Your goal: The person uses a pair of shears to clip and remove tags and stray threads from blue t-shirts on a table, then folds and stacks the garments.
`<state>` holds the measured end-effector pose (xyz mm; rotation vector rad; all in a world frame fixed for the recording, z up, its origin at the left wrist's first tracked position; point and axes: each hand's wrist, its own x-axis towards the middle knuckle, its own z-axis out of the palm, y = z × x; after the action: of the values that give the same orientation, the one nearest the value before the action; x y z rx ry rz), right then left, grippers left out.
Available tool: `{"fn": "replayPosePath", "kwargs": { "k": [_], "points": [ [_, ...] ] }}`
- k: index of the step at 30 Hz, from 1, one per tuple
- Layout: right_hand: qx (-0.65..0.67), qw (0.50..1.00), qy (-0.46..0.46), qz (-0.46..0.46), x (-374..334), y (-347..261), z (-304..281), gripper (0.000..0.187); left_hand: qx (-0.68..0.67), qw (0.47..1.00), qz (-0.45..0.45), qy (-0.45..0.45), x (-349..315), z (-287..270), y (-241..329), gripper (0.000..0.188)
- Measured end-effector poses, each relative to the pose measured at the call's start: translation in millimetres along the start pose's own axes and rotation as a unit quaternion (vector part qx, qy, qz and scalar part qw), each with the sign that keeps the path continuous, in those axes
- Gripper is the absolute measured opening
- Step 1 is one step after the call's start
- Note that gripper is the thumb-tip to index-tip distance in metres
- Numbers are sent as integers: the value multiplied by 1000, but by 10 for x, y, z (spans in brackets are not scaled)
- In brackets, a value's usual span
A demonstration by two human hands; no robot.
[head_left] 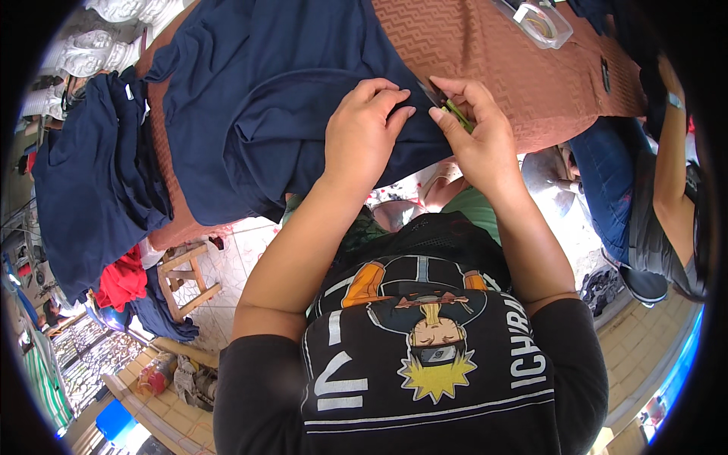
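Navy blue cloth [205, 129] lies in loose folds over the brown-covered table in front of me. My left hand [364, 125] rests on it near its right edge, thumb and fingers curled together on the fabric. In my right hand [478, 129] is a small pair of scissors with green handles [459, 115], held between thumb and fingers. Their blades point up and left over the cloth's edge, close to my left fingertips. My palm hides part of the handles.
The table has a brown patterned cover [493, 61]. At its far right sits a clear plastic container [542, 26] with a tape roll. More navy garments [98, 182] hang at the left, above a wooden stool [189, 280]. Another person's arm [671, 167] shows at the right.
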<state>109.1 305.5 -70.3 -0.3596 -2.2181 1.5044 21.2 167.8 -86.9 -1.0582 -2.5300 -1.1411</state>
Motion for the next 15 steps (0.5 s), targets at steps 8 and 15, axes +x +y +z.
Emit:
{"fn": "replayPosePath", "kwargs": {
  "k": [8, 15],
  "points": [
    [-22, 998, -37, 38, -32, 30, 13, 23, -31, 998, -47, -10, 78, -53, 9, 12],
    [-61, 997, -50, 14, -38, 12, 3, 24, -128, 970, -175, -106, 175, -200, -7, 19]
  ]
}}
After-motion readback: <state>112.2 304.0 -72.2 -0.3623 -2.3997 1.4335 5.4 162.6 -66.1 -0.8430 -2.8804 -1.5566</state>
